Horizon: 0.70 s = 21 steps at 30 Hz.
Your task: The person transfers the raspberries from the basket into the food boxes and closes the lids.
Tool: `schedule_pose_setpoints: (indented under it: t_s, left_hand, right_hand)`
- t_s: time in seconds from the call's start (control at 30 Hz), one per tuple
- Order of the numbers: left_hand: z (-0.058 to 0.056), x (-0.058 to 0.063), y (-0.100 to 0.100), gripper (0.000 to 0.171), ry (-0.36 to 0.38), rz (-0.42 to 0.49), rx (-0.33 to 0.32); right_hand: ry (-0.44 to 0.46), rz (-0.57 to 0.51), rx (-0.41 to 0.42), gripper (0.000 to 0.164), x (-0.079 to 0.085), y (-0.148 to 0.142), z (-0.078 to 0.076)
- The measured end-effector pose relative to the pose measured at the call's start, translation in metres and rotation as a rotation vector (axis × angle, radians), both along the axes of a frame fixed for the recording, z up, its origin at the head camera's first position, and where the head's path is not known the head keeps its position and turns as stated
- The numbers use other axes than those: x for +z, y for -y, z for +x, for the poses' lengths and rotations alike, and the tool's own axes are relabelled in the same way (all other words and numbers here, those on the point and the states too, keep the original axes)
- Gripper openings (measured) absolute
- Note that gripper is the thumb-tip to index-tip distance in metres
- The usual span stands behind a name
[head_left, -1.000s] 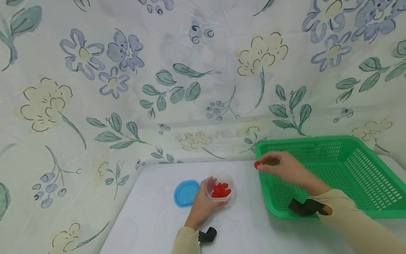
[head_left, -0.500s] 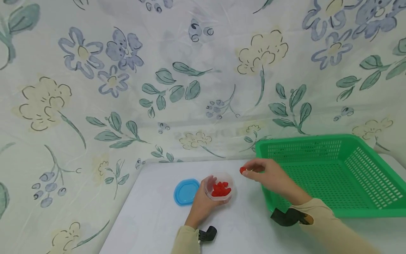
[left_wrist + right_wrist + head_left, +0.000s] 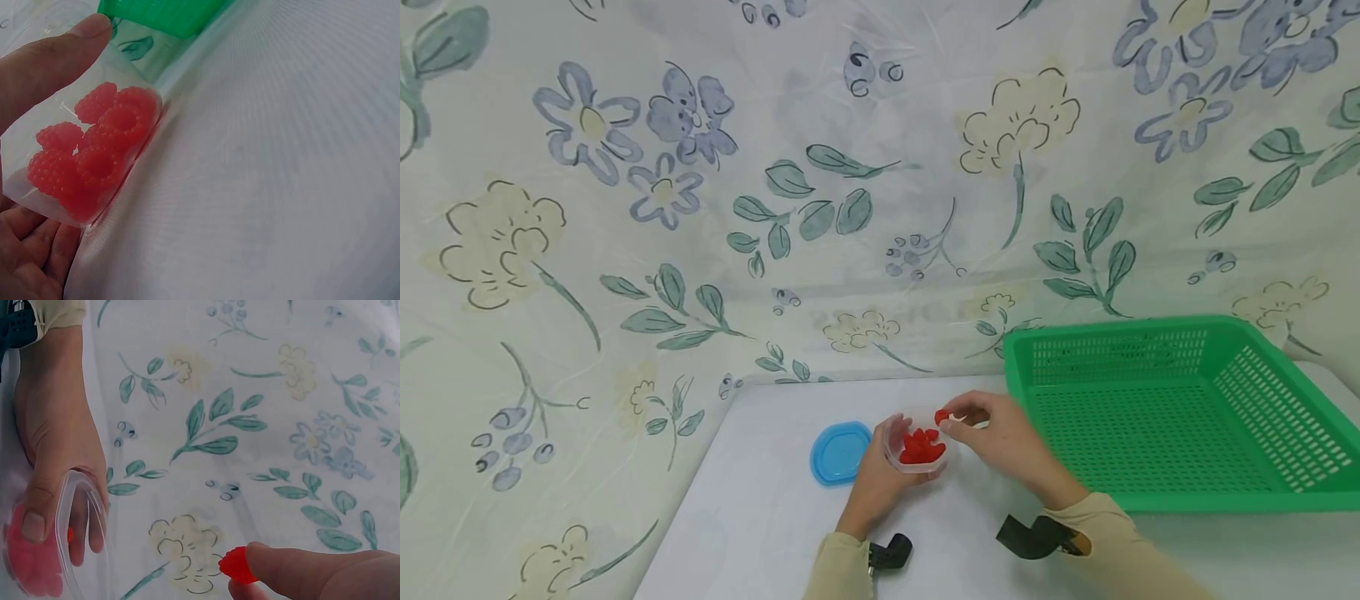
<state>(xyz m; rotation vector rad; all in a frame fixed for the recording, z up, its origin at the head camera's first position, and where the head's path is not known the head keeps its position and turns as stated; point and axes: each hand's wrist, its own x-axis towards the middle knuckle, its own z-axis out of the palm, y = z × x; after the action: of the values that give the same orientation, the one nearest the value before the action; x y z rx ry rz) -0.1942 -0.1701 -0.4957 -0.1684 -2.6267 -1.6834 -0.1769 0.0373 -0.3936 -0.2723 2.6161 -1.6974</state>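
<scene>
My left hand (image 3: 877, 482) grips a clear plastic tub (image 3: 891, 450) on the white table, thumb on one side and fingers on the other. Several red raspberries (image 3: 100, 150) lie at the bottom of the tub, seen through its wall in the left wrist view. Between thumb and fingertips my right hand (image 3: 1000, 437) pinches a single raspberry (image 3: 237, 565), held at the tub's right rim in the head view. Left of the tub, a blue lid (image 3: 838, 455) lies flat on the table.
A large green plastic basket (image 3: 1150, 502) with slotted walls stands at the right of the white table (image 3: 737, 500). Behind the table hangs a flower-patterned cloth (image 3: 820, 275). Each wrist carries a black camera mount.
My right hand has moved left from the basket's rim to the tub, carrying the raspberry. My left hand, the tub and the lid have stayed in place.
</scene>
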Motion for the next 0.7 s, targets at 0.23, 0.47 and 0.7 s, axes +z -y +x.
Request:
schedule_pose_setpoints:
  t_s: [0.23, 0.47, 0.7]
  left_hand:
    - [0.000, -0.001, 0.001, 0.096, -0.005, -0.008, -0.002]
    - [0.000, -0.003, 0.002, 0.096, -0.008, 0.002, -0.010]
    - [-0.001, -0.003, 0.002, 0.096, -0.015, -0.015, -0.006]
  right_hand:
    - [-0.095, -0.017, -0.036, 0.014, -0.012, 0.019, 0.004]
    - [-0.136, -0.027, -0.069, 0.017, -0.024, 0.032, 0.002]
    - [-0.151, -0.022, -0.099, 0.018, -0.032, 0.040, -0.001]
